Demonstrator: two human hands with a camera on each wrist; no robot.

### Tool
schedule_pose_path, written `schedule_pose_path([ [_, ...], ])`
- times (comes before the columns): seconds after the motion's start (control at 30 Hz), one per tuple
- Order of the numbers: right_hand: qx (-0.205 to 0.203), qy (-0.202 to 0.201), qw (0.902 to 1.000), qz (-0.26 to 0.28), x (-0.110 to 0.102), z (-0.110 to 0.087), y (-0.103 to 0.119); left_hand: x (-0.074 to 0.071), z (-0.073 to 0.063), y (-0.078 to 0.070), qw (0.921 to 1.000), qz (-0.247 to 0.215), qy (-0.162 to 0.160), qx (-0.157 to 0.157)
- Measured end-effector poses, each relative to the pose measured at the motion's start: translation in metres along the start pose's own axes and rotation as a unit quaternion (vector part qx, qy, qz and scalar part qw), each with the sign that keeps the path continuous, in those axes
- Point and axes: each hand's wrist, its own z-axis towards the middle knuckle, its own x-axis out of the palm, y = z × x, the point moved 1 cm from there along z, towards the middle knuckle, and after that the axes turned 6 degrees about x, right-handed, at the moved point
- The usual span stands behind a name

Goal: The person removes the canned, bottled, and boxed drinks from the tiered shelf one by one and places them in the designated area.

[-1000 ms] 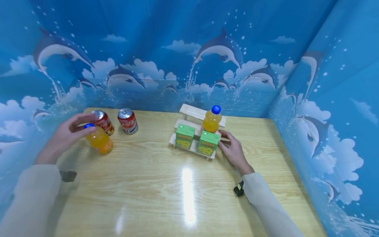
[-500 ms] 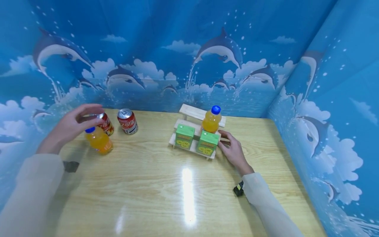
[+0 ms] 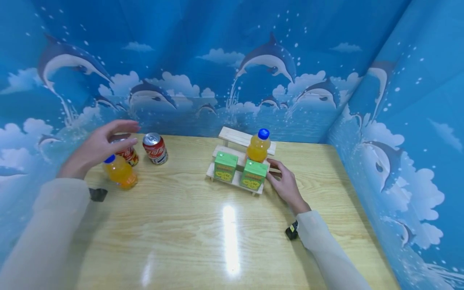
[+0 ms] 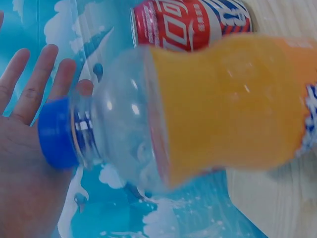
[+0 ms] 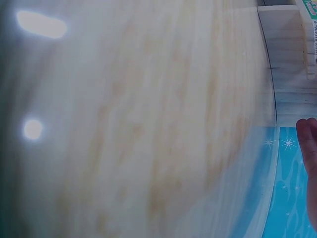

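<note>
My left hand (image 3: 98,147) hovers with fingers stretched out over a red soda can (image 3: 130,155), partly covering it in the head view. Just below the hand stands a bottle of orange drink (image 3: 121,173) with a blue cap; the left wrist view shows this bottle (image 4: 213,109) large in front of the spread fingers. My right hand (image 3: 286,183) holds the right end of a small stepped wooden stand (image 3: 237,137), thumb in front and fingers behind. On the stand are two green juice cartons (image 3: 225,167) on the lowest step and another orange drink bottle (image 3: 258,149) behind them.
A second red soda can (image 3: 156,149) stands to the right of the first, near the table's back edge. A blue dolphin-print curtain (image 3: 203,48) closes off the back and the right side. The wooden table (image 3: 174,229) reflects bright light at the front.
My left hand has moved right and away from me, off the bottle's cap and over the can behind it. That bottle stays in place. The right hand and stand have not moved.
</note>
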Motion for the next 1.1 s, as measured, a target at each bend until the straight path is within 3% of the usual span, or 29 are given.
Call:
schedule_pose_path([
  [0.2,-0.002,-0.002,1.0,0.001,0.0,0.0,0.001,0.011,0.015,-0.011,0.9999,-0.007,0.005,0.011],
  [0.43,-0.006,-0.003,1.0,0.003,0.0,-0.001,0.001,0.025,0.028,-0.023,0.9988,-0.025,0.037,0.017],
  [0.7,-0.008,0.0,1.0,0.004,-0.001,-0.001,0.001,0.044,0.044,-0.04,0.9974,-0.019,0.049,0.05],
  [0.9,-0.012,0.0,0.9999,0.005,-0.001,0.0,-0.001,0.062,0.061,-0.049,0.9934,-0.017,0.06,0.096],
  [1.1,-0.012,0.002,0.9999,0.006,-0.001,0.0,0.0,0.078,0.073,-0.059,0.9909,-0.029,0.071,0.11],
])
